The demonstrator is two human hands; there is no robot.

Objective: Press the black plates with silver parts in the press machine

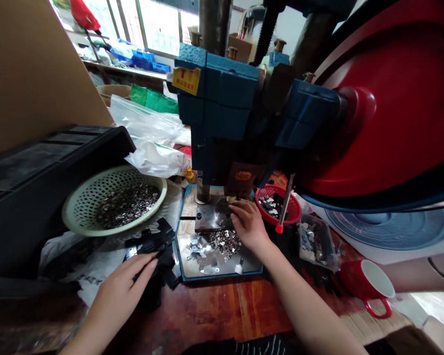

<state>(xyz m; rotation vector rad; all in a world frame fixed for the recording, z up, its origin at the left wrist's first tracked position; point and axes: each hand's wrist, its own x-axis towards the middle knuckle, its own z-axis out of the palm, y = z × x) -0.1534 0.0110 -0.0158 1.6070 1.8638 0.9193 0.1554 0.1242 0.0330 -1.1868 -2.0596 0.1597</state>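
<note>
So the left hand point(133, 276) was at the near side of the black pieces point(165, 239) on the table point(222, 305), right hand point(249, 227) at the metal block point(207, 219) under the blue press point(225, 93). Couldn't tell if either hand's fingers gripped anything (pretty dark in there). Small metal bits point(225, 241) lay just near of the block, a red basket point(294, 211) to the right.

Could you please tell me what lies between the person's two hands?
The head view shows black pieces, then the press base bearing loose metal bits.
</note>
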